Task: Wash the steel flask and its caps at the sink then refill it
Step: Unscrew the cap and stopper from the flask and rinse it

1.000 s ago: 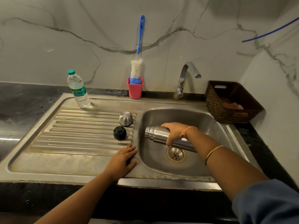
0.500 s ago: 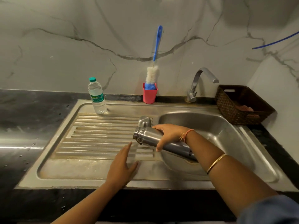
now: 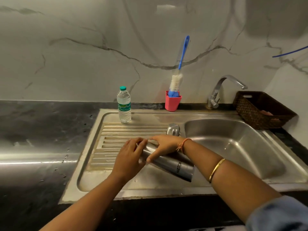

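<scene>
Lying tilted above the ribbed steel drainboard (image 3: 116,130), the plain brushed-steel flask (image 3: 173,165) with dark lettering near its base pointed its neck up-left, base down toward the basin edge. The right hand (image 3: 164,145) came over the top, fingers and thumb wrapped around its upper body. The left hand (image 3: 131,157) had fingers curled round the neck end, hiding the mouth. A small domed steel cap (image 3: 173,129) sat just behind, and a clear plastic water bottle (image 3: 124,105) stood further back.
</scene>
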The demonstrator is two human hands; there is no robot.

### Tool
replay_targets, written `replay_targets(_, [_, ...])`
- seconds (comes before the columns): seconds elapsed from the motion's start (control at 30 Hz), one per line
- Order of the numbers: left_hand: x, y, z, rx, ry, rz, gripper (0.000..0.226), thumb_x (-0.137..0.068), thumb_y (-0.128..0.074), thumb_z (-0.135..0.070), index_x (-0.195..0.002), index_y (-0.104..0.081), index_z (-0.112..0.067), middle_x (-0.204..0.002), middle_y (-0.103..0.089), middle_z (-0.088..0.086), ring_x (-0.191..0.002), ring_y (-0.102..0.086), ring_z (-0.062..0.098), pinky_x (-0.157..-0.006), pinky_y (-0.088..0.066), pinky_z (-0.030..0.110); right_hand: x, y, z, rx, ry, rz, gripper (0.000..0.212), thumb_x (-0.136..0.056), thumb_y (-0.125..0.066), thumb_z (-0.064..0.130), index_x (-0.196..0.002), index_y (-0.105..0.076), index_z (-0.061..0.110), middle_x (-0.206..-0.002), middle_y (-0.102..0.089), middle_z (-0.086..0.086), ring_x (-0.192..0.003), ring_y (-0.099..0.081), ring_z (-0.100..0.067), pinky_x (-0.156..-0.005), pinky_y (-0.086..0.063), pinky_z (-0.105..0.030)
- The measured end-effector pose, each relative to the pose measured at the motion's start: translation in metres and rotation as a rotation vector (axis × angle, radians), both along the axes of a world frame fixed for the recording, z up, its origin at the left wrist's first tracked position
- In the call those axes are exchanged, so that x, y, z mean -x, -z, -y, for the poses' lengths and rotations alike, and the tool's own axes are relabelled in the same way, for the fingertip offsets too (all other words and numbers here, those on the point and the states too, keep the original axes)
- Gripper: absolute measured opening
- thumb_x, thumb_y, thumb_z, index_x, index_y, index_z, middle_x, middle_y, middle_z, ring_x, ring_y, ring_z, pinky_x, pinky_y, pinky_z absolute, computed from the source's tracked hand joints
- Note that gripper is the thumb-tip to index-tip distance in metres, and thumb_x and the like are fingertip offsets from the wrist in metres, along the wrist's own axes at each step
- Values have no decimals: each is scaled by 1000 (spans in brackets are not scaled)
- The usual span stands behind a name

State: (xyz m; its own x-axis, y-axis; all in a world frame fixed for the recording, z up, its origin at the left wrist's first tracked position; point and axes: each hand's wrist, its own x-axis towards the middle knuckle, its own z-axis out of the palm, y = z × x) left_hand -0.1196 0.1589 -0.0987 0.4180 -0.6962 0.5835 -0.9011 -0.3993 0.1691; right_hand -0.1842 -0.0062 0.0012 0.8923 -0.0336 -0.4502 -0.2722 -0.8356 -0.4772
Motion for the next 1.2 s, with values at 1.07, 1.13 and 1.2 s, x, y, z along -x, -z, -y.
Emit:
replay_targets(1.07, [-69, -10, 83, 336, -81, -1239, 62, -70, -82, -6, -119, -46, -19, -102, -58, -12, -92, -58, 0, -65, -50, 12, -77, 45, 62, -557, 344, 565, 77, -67, -82, 10, -128, -37, 18, -129, -50, -7, -118, -52, -24, -93, -52, -40])
replay_targets(1.13, [-76, -7, 85, 318, -108, -1216, 65, -69, -84, -12, -121, -47, -23, -101, -58, -15, -93, -58, 3, -68, -50, 14, -85, 44, 70, -591, 297, 522, 75, -69, -79, 3, -128, -36, 17, -127, -49, -6, -117, -52, -26, -93, -52, -37])
replay_targets(1.2, [-77, -4, 86, 314, -168, -1152, 67, -63, -87, -24, -118, -48, -27, -103, -59, -14, -94, -59, 6, -70, -50, 17, -92, 46, 78, -609, 252, 488, 74, -71, -77, -1, -130, -35, 13, -126, -48, -5, -116, -53, -26, -93, -51, -34])
